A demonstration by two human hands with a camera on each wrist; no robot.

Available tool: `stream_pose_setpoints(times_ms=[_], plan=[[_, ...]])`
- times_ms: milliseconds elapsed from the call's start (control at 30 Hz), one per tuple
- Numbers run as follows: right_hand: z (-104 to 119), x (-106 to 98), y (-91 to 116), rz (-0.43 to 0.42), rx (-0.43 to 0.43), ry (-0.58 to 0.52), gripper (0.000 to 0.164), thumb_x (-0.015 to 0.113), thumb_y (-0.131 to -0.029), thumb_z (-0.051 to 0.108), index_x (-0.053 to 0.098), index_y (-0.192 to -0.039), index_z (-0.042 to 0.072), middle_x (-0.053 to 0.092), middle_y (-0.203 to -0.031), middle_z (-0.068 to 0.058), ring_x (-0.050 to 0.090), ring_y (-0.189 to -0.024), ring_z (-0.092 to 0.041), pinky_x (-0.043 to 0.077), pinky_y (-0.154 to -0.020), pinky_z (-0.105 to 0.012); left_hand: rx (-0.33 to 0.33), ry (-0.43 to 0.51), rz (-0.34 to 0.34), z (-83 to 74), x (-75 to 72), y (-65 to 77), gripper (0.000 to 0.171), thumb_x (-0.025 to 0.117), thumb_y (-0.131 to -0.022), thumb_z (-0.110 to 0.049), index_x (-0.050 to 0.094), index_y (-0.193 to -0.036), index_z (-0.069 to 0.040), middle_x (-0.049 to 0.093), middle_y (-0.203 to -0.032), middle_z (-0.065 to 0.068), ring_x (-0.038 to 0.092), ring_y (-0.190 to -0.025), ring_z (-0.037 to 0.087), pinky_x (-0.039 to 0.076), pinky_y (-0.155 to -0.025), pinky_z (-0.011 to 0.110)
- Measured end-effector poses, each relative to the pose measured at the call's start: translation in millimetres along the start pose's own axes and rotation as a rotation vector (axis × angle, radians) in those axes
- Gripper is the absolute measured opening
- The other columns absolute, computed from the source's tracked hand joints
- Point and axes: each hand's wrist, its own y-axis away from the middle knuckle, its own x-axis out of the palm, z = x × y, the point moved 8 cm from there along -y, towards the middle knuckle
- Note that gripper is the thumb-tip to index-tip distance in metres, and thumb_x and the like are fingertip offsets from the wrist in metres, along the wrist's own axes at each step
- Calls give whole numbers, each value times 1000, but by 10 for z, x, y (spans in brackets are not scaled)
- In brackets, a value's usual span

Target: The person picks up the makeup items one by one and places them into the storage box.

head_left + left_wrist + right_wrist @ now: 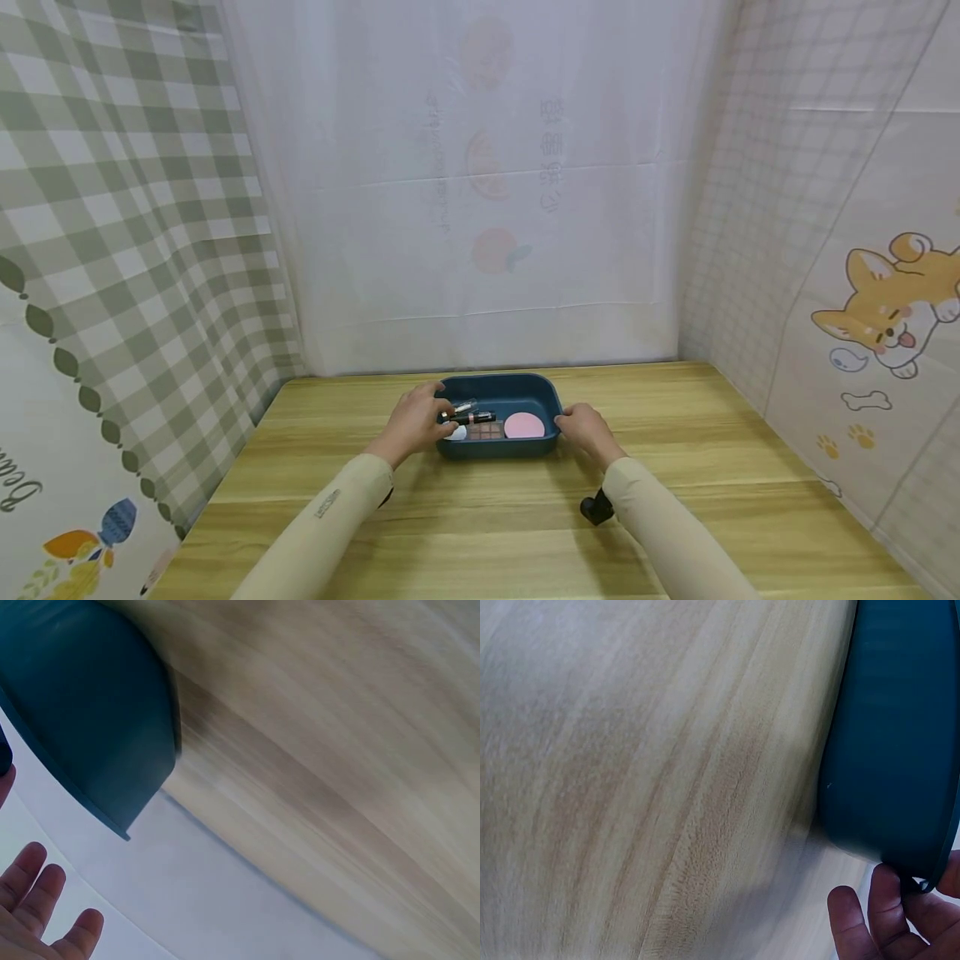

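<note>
A dark teal bin [498, 448] stands on the table, its outer wall [97, 712] filling the upper left of the left wrist view. Over its left side, my left hand [414, 423] pinches one end of a black cosmetic tube [480, 417] with a pink band; the other fingers are spread. My right hand [588, 432] grips the bin's right rim between thumb and fingers, as the right wrist view also shows. Inside the bin lie a pink round pad [524, 425], a brown eyeshadow palette [486, 431], a white round item [456, 433] and a clear slim tube [465, 406].
The wood-grain table [480, 533] reaches forward to a white curtain [487, 333]. A green checked cloth [150, 208] hangs on the left, and a printed cloth [847, 400] on the right. A black wrist device [597, 507] sits under the right sleeve.
</note>
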Motion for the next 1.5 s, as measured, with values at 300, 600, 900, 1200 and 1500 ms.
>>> stream_pose_setpoints(times_ms=[300, 600, 900, 1200, 1500], plan=[[10, -7, 3, -4, 0, 8, 25, 52, -97, 13, 65, -83, -3, 41, -65, -1, 45, -66, -19, 33, -61, -30, -22, -11, -23, 1, 15, -161, 18, 76, -88, -33, 78, -98, -18, 52, -139, 19, 48, -129, 37, 39, -102, 56], [2, -14, 4, 0, 7, 9, 25, 53, -97, 13, 67, -86, -4, 44, -67, -2, 46, -67, -20, 35, -62, -30, -51, -79, 3, -92, 64, -334, 17, 75, -90, -34, 78, -96, -18, 53, -137, 16, 46, -130, 34, 39, -102, 57], [5, -17, 19, -1, 27, -3, 24, 53, -98, 13, 68, -89, -3, 48, -70, -3, 49, -71, -21, 38, -65, -32, -74, -201, 35, -164, 194, -497, 20, 75, -89, -37, 78, -97, -20, 54, -135, 15, 47, -128, 34, 38, -103, 56], [27, -27, 40, -15, 14, 5, 24, 53, -97, 12, 66, -82, -2, 47, -68, -3, 49, -69, -21, 37, -63, -31, -141, -266, 67, -166, 346, -593, 18, 76, -88, -37, 78, -94, -19, 55, -131, 14, 47, -126, 34, 35, -105, 61], [25, -28, 27, -21, 12, 16, 24, 54, -96, 12, 66, -83, -3, 46, -67, -3, 49, -68, -21, 36, -62, -30, -184, -369, 126, -213, 437, -640, 24, 77, -87, -40, 78, -100, -19, 54, -134, 14, 46, -129, 35, 36, -104, 60]])
